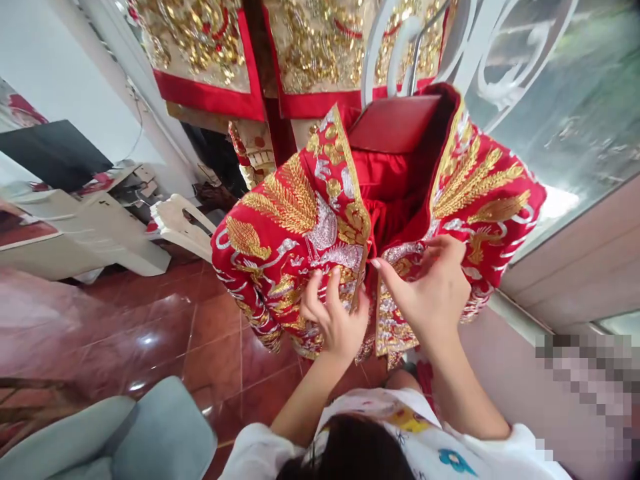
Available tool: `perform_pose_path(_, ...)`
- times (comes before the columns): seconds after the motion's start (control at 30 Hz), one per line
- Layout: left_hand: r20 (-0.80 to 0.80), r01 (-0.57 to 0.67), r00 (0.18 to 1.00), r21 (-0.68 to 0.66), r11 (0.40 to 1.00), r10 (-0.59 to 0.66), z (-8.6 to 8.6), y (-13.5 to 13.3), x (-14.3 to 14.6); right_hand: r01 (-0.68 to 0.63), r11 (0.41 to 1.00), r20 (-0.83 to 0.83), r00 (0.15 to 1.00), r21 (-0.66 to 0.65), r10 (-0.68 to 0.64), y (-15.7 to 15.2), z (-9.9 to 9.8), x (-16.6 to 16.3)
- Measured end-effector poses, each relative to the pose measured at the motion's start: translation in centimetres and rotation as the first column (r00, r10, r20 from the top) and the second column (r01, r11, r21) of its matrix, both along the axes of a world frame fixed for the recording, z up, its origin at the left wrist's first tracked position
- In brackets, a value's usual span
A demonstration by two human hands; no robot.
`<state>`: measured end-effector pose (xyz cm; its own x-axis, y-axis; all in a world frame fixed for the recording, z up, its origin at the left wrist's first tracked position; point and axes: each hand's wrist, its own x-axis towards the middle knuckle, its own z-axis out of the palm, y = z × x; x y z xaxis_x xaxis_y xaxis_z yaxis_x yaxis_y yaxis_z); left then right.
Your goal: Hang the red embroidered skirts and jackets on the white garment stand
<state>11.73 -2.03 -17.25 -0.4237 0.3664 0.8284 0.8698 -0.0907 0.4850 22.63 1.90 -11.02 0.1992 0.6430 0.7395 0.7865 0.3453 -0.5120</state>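
Observation:
A red jacket (295,220) with heavy gold and silver embroidery hangs open in front of me, its red lining (387,193) showing in the middle. My left hand (333,313) grips the lower front edge of the jacket's left panel, fingers curled into the cloth. My right hand (430,287) pinches the front edge of the right panel (480,193) just beside it. The two hands are a few centimetres apart at the front opening. A dark red board or hanger top (393,123) sits inside the collar.
More red and gold embroidered garments (210,53) hang behind. A white metal window grille (400,47) and glass stand at the right over a pale ledge (575,267). A white plastic chair (183,223), a white desk (85,233), a grey seat (125,437) stand on red floor tiles (175,333).

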Motion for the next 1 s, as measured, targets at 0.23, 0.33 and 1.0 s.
perform_pose_path(0.23, -0.104, -0.122, 0.988, -0.056, 0.991, 0.116, -2.2, 1.4, -1.9, -0.065, 0.991, 0.172, 0.981, -0.119, 0.085, 3.3, 0.4, -0.6)
perform_pose_path(0.33, -0.178, -0.010, 0.984, -0.224, 0.975, -0.030, -1.6, -1.6, -2.6, -0.308, 0.951, 0.145, 0.941, -0.013, 0.307, 1.9, 1.4, 1.2)
perform_pose_path(1.0, 0.145, -0.005, 0.987, 0.483, 0.876, -0.075, 3.1, -4.7, -9.4, -0.377, 0.862, 0.125, 0.926, 0.339, 0.356, -1.5, 3.7, 1.2)
